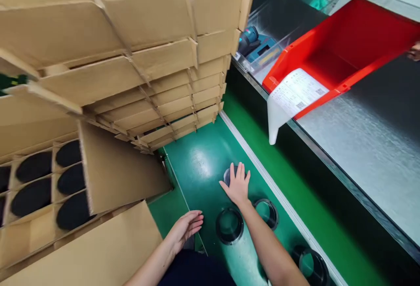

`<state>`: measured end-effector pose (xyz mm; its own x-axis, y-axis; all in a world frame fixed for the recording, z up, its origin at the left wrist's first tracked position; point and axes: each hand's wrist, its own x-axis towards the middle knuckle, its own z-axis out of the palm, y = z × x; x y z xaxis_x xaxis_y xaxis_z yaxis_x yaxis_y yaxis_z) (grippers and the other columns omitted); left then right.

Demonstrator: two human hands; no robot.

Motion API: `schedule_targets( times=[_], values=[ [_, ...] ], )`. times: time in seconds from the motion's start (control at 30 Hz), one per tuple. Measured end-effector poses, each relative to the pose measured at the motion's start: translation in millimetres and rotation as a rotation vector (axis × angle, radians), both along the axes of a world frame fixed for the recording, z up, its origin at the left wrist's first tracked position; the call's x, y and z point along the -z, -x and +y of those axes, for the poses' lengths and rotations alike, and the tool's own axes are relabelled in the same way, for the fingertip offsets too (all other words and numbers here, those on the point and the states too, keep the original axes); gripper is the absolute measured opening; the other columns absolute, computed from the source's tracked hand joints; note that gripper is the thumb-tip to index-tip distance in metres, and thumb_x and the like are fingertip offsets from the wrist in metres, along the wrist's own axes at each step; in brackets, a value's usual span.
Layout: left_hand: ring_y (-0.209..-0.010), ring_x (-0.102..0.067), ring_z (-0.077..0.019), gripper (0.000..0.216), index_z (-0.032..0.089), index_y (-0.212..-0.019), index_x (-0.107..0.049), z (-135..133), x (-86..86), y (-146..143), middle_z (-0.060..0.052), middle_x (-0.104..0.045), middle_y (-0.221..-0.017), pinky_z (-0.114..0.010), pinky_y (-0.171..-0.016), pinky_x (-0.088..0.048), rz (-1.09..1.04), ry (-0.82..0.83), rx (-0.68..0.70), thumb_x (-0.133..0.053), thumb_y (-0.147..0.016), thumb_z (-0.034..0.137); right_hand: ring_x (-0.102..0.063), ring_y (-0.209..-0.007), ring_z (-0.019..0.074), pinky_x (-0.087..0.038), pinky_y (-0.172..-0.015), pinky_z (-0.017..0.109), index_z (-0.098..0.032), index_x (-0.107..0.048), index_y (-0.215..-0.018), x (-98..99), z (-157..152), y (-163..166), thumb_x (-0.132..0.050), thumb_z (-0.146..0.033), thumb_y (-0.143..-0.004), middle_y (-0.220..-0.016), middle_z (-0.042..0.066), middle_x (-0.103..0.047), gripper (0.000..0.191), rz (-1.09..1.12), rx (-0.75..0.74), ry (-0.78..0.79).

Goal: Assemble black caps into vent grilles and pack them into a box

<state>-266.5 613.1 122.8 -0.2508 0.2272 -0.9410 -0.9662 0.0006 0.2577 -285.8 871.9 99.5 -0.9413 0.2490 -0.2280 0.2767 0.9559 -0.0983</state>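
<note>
The fingers of the right hand (239, 190) are spread wide, with the thumb stretched away to the side. This hand lies flat over a dark round piece (227, 176), which stays partly hidden below the palm; I cannot tell if the fingers grip its edge. The fingers of the left hand (187, 228) are close together and a little curved, with a narrow opening to the thumb, and I see nothing held in them.

The round piece is on a green surface (198, 163). Near the right wrist there is one black ring (229, 238) on the left of the forearm and a second ring (275, 216) on the right; a third ring (320, 269) is farther down, near the elbow.

On the left, a cardboard box (121, 168) contains black round parts (36, 165) in compartments. Behind it rises a stack of cardboard dividers (157, 54). On the right, a red bin (348, 45) with a paper sheet (298, 91) rests on a grey bench (377, 141).
</note>
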Motion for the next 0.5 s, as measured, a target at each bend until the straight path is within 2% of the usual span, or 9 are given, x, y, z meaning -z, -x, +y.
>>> schedule_targets(
  times=[0.1, 0.17, 0.2, 0.23, 0.3, 0.37, 0.43, 0.5],
  values=[
    [-0.080, -0.067, -0.0149, 0.029, 0.018, -0.091, -0.068, 18.5, -10.9, -15.1, -0.007, -0.072, -0.092, -0.025, -0.074, -0.054, 0.127, 0.051, 0.039, -0.074, -0.071, 0.038, -0.014, -0.147, 0.0437, -0.027, -0.107, 0.064, -0.013, -0.020, -0.158, -3.8, 2.8, -14.0, -0.062, -0.057, -0.083, -0.162, 0.028, -0.012, 0.096, -0.051, -0.034, -0.016],
    [-0.071, -0.064, -0.0158, 0.030, 0.016, -0.081, -0.067, 30.5, -13.5, -21.8, -0.005, -0.068, -0.077, -0.029, -0.073, -0.053, 0.187, 0.105, -0.009, -0.082, -0.063, 0.034, -0.026, -0.142, 0.0419, -0.041, -0.095, 0.061, -0.019, -0.021, -0.158, -3.5, 3.4, -21.6, -0.060, -0.043, -0.082, -0.157, 0.024, -0.025, 0.089, -0.043, -0.018, -0.011],
    [-0.071, -0.063, -0.0168, 0.032, 0.015, -0.080, -0.068, 34.6, -13.4, -21.8, -0.005, -0.066, -0.073, -0.032, -0.075, -0.054, 0.225, 0.125, -0.036, -0.085, -0.059, 0.033, -0.032, -0.138, 0.0433, -0.044, -0.091, 0.062, -0.020, -0.021, -0.157, -2.3, 1.3, -23.9, -0.056, -0.043, -0.082, -0.153, 0.024, -0.031, 0.086, -0.007, 0.013, -0.007],
    [-0.074, -0.064, -0.0178, 0.037, 0.014, -0.084, -0.070, 36.6, -13.3, -20.3, -0.006, -0.067, -0.077, -0.035, -0.079, -0.054, 0.272, 0.141, -0.071, -0.087, -0.058, 0.034, -0.035, -0.135, 0.0449, -0.045, -0.088, 0.064, -0.020, -0.021, -0.157, -1.5, -3.5, -26.2, -0.053, -0.048, -0.083, -0.150, 0.025, -0.035, 0.086, 0.050, 0.014, 0.018],
    [-0.093, -0.065, -0.0222, 0.061, 0.017, -0.109, -0.070, 34.1, -15.9, -17.1, -0.011, -0.069, -0.104, -0.039, -0.088, -0.053, 0.397, 0.103, -0.110, -0.090, -0.057, 0.039, -0.037, -0.132, 0.0470, -0.046, -0.087, 0.065, -0.019, -0.015, -0.159, -4.7, -22.7, -34.5, -0.050, -0.057, -0.082, -0.148, 0.025, -0.036, 0.092, 0.168, -0.070, 0.110],
    [-0.114, -0.060, -0.0271, 0.085, 0.023, -0.132, -0.058, 23.9, -22.6, -19.8, -0.014, -0.060, -0.129, -0.042, -0.095, -0.051, 0.520, -0.014, -0.105, -0.090, -0.057, 0.047, -0.037, -0.134, 0.0463, -0.047, -0.089, 0.063, -0.020, -0.008, -0.160, -15.5, -53.4, -50.7, -0.052, -0.057, -0.082, -0.149, 0.024, -0.035, 0.097, 0.232, -0.234, 0.220],
    [-0.121, -0.056, -0.0305, 0.090, 0.023, -0.136, -0.055, 6.1, -29.4, -30.8, -0.014, -0.059, -0.132, -0.045, -0.099, -0.050, 0.619, -0.097, -0.076, -0.089, -0.058, 0.052, -0.036, -0.138, 0.0440, -0.047, -0.094, 0.060, -0.023, -0.002, -0.161, -29.5, -90.8, -70.0, -0.056, -0.051, -0.081, -0.152, 0.022, -0.033, 0.100, 0.235, -0.379, 0.301],
    [-0.120, -0.058, -0.0308, 0.082, 0.020, -0.129, -0.059, -20.2, -32.6, -47.4, -0.012, -0.064, -0.125, -0.045, -0.103, -0.048, 0.691, -0.076, -0.073, -0.089, -0.060, 0.052, -0.031, -0.142, 0.0434, -0.043, -0.101, 0.060, -0.023, 0.003, -0.161, -40.1, -126.7, -85.2, -0.065, -0.047, -0.076, -0.157, 0.021, -0.026, 0.111, 0.197, -0.470, 0.355]
  ],
)
